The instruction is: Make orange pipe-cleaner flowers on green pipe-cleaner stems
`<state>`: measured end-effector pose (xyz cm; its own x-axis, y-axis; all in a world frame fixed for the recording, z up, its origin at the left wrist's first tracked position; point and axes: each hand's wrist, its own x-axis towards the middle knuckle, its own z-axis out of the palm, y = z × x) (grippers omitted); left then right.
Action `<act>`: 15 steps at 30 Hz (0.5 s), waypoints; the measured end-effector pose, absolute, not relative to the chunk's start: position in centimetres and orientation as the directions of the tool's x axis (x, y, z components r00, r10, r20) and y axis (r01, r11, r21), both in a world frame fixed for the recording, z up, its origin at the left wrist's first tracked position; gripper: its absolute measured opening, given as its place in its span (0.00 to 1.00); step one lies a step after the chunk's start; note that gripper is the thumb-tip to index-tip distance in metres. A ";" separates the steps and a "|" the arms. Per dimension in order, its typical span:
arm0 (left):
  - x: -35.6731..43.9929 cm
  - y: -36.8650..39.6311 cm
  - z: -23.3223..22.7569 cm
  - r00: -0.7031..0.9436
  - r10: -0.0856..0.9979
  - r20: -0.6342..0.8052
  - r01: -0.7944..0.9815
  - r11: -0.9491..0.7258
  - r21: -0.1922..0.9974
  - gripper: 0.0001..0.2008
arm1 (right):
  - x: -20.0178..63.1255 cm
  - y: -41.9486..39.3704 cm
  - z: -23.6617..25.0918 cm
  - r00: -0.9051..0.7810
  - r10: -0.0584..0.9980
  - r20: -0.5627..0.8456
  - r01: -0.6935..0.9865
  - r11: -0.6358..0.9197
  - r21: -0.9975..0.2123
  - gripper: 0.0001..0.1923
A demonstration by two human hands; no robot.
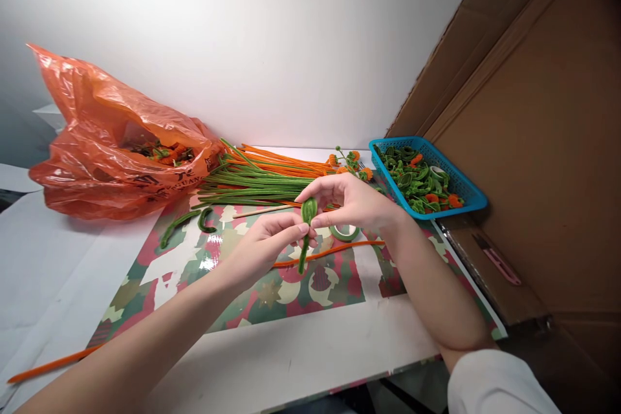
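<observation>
Both hands meet above the desk: the left hand and right hand pinch a green pipe cleaner, its top bent into a loop. Keeping the pinch tight at the loop's base should hold the bend neat.

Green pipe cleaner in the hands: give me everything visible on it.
The green pipe cleaner is fuzzy, chenille-looking, its upper end bent into a small closed loop and a straight tail hanging down. It stands roughly upright, lifted clear of the patterned mat. The left hand pinches it just under the loop; the right hand grips the loop from the other side. Nothing else touches it.
</observation>
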<state>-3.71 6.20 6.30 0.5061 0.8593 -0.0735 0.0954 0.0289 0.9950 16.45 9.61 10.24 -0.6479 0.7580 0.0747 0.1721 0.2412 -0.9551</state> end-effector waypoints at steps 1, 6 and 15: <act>-3.7 6.2 6.3 0.509 0.858 -0.069 0.093 0.025 0.995 0.14 | 16.5 9.5 10.3 -0.652 0.751 0.098 0.196 0.292 -0.936 0.16; -3.6 6.3 6.2 0.507 0.859 -0.065 0.055 0.043 0.998 0.14 | 16.3 9.1 10.9 -0.681 0.686 0.257 0.258 0.552 -0.793 0.06; -3.9 6.2 6.1 0.561 0.825 -0.065 0.039 0.053 0.998 0.13 | 16.3 9.2 10.6 -0.718 0.625 0.306 0.196 0.603 -0.774 0.04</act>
<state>-3.92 6.19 6.11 0.5612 0.8251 -0.0653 0.0389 0.0525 0.9979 16.25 9.23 10.58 -0.7181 0.6252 0.3057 0.1956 0.6029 -0.7735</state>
